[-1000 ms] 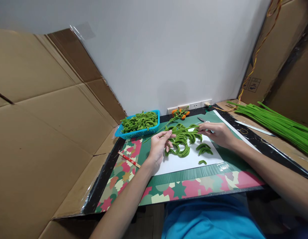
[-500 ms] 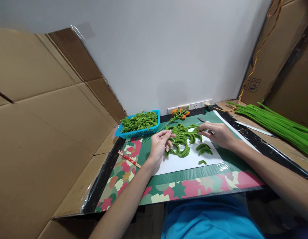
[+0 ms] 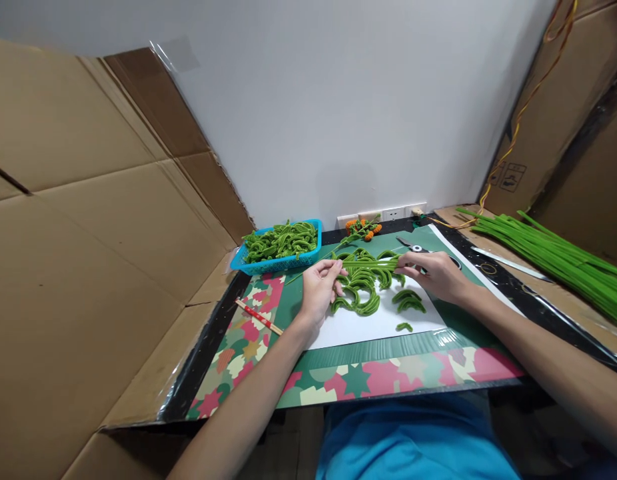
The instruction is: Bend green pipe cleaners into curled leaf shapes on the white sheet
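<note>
Between my two hands runs a small bundle of straight green pipe cleaners (image 3: 371,265), held nearly level above the paper. My left hand (image 3: 319,290) pinches its left end, and my right hand (image 3: 433,273) closes on its right end. Below them, many curved green pipe cleaner pieces (image 3: 363,303) lie on a white sheet of paper (image 3: 373,331). A smaller group of curved pieces (image 3: 408,301) and one short bent piece (image 3: 404,327) lie toward the right. Scissors (image 3: 416,249) rest just behind my right hand, which partly hides them.
A blue basket (image 3: 278,267) full of green pieces stands at the back left. An orange-and-green pipe cleaner flower (image 3: 363,229) lies near the wall sockets (image 3: 393,214). Long green stems (image 3: 553,260) and a metal strip (image 3: 508,262) lie right; a red chopstick (image 3: 258,316) lies left.
The bundle's stems are now drawn straighter and closer together between my hands. My right hand has shifted slightly down and right, showing more of the scissors.
</note>
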The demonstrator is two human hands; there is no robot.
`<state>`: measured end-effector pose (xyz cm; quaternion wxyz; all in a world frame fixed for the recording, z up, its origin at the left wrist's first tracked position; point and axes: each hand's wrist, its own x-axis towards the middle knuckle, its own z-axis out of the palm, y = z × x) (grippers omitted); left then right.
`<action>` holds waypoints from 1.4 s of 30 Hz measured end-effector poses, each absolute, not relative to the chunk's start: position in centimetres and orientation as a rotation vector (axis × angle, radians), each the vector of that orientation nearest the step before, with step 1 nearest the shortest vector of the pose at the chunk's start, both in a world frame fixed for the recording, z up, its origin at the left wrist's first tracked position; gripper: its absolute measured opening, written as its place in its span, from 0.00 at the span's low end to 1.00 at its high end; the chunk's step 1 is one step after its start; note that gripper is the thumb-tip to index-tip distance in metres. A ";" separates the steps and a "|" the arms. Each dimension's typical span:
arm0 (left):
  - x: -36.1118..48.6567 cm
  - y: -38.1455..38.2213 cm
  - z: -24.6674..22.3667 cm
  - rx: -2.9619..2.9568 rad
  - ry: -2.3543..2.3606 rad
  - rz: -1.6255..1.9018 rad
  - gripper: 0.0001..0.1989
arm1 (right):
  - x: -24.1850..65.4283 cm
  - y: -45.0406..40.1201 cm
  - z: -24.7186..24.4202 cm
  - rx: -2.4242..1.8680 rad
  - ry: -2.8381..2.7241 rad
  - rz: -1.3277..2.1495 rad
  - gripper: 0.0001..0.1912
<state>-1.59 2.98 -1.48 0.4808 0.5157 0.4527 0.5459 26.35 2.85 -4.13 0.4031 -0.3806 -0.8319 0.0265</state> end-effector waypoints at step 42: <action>-1.6 4.7 -2.2 1.459 1.080 1.476 0.20 | 25.1 1.6 -4.1 -0.625 -2.152 -0.274 0.12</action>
